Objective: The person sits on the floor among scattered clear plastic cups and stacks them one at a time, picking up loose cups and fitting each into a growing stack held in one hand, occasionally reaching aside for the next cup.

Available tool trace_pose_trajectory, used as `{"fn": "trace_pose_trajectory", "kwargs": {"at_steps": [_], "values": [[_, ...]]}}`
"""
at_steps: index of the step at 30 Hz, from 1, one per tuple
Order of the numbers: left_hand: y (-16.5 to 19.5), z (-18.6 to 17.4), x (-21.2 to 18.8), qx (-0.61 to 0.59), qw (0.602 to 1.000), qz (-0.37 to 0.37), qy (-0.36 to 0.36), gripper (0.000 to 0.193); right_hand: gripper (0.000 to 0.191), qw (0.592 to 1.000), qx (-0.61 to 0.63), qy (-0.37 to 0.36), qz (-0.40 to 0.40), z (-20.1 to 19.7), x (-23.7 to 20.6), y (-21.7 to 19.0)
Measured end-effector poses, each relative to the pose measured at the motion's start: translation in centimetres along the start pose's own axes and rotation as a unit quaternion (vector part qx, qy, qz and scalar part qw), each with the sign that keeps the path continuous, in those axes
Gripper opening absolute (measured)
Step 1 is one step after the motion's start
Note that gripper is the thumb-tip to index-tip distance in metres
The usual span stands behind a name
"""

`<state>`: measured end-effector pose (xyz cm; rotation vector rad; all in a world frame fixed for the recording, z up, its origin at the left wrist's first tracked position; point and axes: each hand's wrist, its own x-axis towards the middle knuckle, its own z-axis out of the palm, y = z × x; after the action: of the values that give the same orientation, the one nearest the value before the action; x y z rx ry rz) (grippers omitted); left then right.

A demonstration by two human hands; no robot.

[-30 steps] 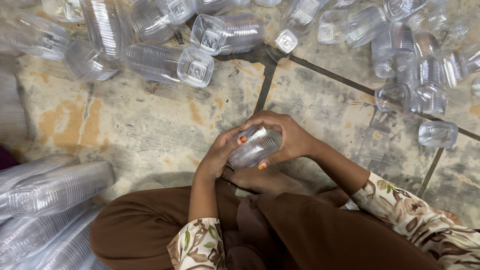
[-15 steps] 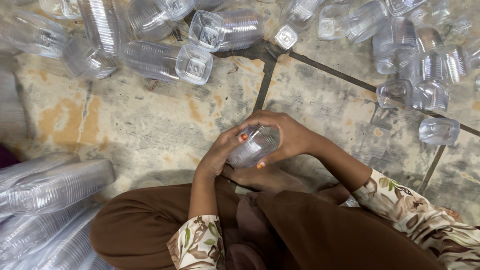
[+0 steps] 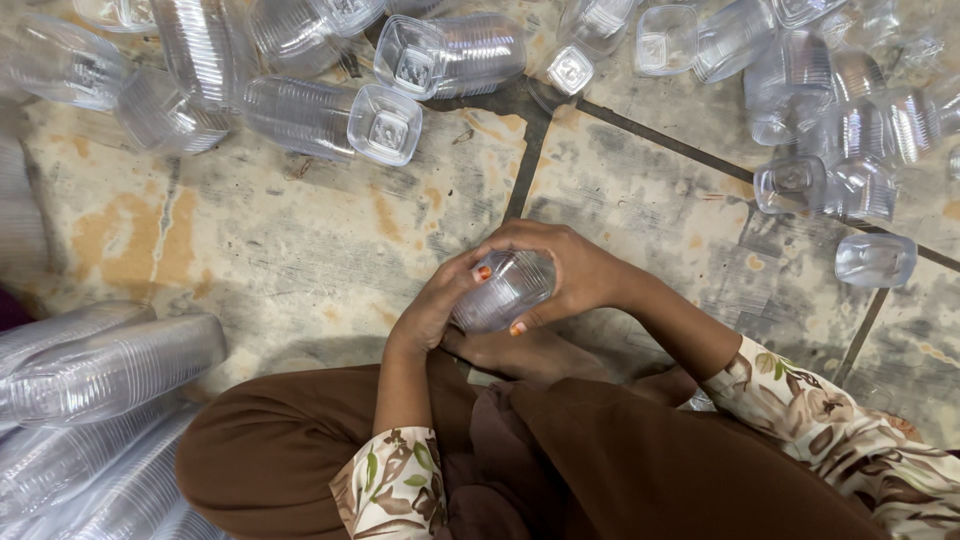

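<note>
Floor: a worn, stained stone floor [image 3: 300,250] with dark joints is seen from above; a brown garment [image 3: 560,470] covers the lap.
Cup: a small clear plastic cup [image 3: 503,290] is held above the floor, just in front of the lap, between both hands.
Left hand: the left hand [image 3: 432,310] is closed on the cup's near side, fingertips pressed to its wall.
Right hand: the right hand [image 3: 570,270] is wrapped over the far side, fingers curled in a grip.
Direction: the long axis is tilted, running from lower left to upper right; which end is the mouth cannot be told.
Risk: the thin wall could be dented or cracked if squeezed hard, judging by the tight grip.
Around: loose cups [image 3: 385,122] are scattered at the top, and nested stacks [image 3: 110,370] lie at the left.
</note>
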<state>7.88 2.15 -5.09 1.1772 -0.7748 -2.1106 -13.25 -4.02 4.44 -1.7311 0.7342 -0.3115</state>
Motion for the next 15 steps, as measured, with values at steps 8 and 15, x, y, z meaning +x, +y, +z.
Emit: {"fn": "trace_pose_trajectory", "kwargs": {"at_steps": [8, 15], "values": [[-1.7, -1.0, 0.7, -0.074, 0.997, -0.015, 0.026, 0.086, 0.11, 0.967, -0.234, -0.02, -0.102, 3.5, 1.0, 0.2], [-0.4, -1.0, 0.2, -0.108, 0.989, 0.097, -0.017, 0.054, 0.103, 0.966, -0.14, 0.216, -0.011, -2.6, 3.1, 2.5]]}}
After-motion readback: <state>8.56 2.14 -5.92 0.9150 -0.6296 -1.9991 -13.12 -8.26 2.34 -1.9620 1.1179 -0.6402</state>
